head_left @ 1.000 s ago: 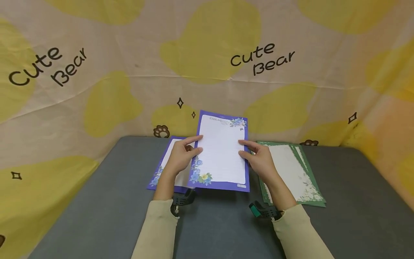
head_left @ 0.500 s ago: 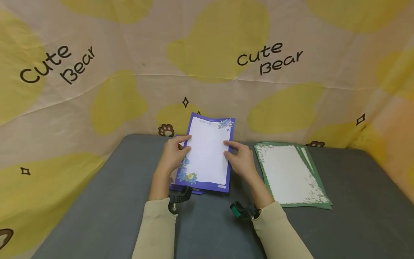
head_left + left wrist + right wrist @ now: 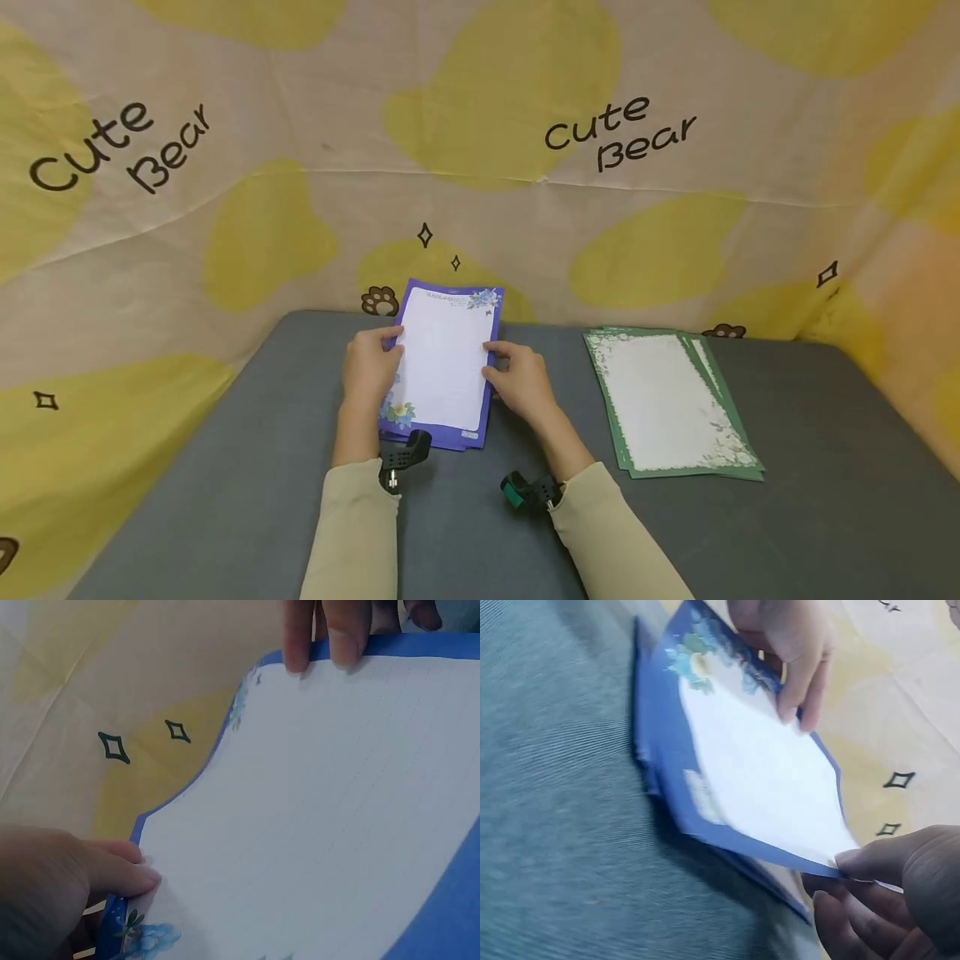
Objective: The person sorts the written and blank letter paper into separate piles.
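Note:
A purple-bordered sheet of stationery paper (image 3: 442,358), white inside with blue flowers at two corners, is held up in front of me. My left hand (image 3: 367,371) pinches its left edge, thumb and forefinger showing on the white face. On the opposite edge, my right hand (image 3: 525,379) pinches the paper, and the right wrist view shows curled fingers (image 3: 870,915) beneath it. More purple sheets (image 3: 639,697) lie under the held one, mostly covered. In the right wrist view, a gap separates them from it along the near right edge. The left wrist view shows the paper bowed.
To the right on the grey table (image 3: 810,442) lies a stack of green-bordered sheets (image 3: 660,400) with white flowers, slightly fanned. A yellow-patterned cloth (image 3: 480,100) hangs behind the table. A black wrist strap (image 3: 405,450) is on the left wrist, another strap (image 3: 531,492) on the right.
Both hands have carried the held purple sheet left and lower, over the other purple sheets, which now show only as a thin edge. The green stack has stayed in place.

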A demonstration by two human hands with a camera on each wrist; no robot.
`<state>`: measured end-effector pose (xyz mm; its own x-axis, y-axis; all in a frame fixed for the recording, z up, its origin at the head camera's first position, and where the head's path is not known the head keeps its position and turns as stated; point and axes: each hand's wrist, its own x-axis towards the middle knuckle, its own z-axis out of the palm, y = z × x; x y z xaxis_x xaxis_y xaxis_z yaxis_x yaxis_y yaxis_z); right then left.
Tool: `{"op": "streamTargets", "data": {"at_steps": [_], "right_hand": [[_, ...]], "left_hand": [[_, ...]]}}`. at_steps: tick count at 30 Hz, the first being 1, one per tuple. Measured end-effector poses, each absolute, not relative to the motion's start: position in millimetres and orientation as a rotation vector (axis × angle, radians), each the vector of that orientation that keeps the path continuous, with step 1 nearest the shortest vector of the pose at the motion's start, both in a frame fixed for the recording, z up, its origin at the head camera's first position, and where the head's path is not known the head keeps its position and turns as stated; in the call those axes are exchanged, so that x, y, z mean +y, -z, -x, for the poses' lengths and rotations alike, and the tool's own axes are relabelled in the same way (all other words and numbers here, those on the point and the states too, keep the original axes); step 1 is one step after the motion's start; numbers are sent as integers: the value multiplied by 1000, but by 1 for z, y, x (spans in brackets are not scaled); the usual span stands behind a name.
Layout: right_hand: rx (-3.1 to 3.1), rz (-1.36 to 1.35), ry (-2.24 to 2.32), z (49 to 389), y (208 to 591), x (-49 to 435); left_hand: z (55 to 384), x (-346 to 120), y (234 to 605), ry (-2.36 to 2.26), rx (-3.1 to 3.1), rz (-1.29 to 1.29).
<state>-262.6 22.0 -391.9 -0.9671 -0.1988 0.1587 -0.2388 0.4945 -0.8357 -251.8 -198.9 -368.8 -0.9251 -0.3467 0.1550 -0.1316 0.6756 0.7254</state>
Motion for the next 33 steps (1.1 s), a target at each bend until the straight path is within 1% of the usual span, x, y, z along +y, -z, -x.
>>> {"op": "streamTargets", "data": {"at_steps": [5,11,14,21,25,33], "right_hand": [[-2793,-495,-1315,260,403,14],[-2833,-520,-1212,256,412,14],[-2823,-540,-1142,254,417,14],[-2819,-490,-1003,248,423,6],[-2831,-478,-952,246,423,5],[-2791,-442,-1005,246,423,8]], "left_hand": [[251,-203,380,1073,-2622,-466],[255,-206,390,1072,-2668,-417],[256,-208,394,1035,-2688,-435],[257,-210,403,969,-2763,-492],[260,-209,406,931,-2762,-474],[264,-206,405,925,-2811,-433]]}}
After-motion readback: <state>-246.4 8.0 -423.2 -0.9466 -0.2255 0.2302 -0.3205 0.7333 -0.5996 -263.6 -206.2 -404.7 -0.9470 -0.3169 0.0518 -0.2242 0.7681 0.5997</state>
